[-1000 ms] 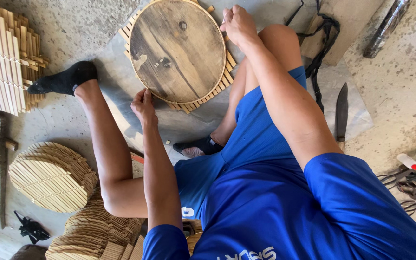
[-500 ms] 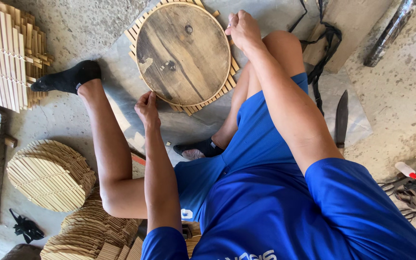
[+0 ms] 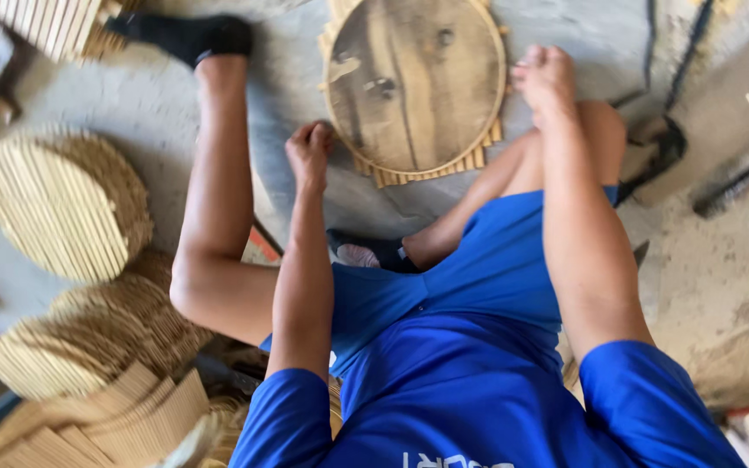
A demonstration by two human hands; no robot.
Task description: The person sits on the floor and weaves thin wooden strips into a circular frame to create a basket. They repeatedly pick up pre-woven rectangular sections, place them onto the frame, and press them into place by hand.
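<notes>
Blue shirt (image 3: 470,390) and blue shorts (image 3: 444,277): filling the lower frame, nearest the camera.

Stacks of trimmed round slat mats (image 3: 88,338): lying at lower left, blurred, beside loose slat bundles.

Round slat mat pile (image 3: 62,204): sitting on the concrete floor (image 3: 721,260) at left, well apart from both hands.

Bent right knee (image 3: 600,130): rising beside the right forearm, foot tucked under near the shorts.

Left hand (image 3: 309,152): clenching into a fist, thumb side up, resting just beside the lower left rim of the disc; impossible to tell whether anything is gripped inside.

Right hand (image 3: 546,76): curling its fingers at the right rim of the disc, touching or nearly touching the edge; contents of the grip not discernible.

Round wooden disc (image 3: 413,82): lying flat between the two hands, dark-grained with knots, sitting on top of a layer of bamboo slats (image 3: 426,169).

Bamboo slats: protruding from under the disc along its lower and left edges, touching the floor.

Left leg with black sock (image 3: 188,36): stretching out to upper left, foot near a flat slat panel (image 3: 45,26).

Dark cord (image 3: 652,52): trailing at upper right.
</notes>
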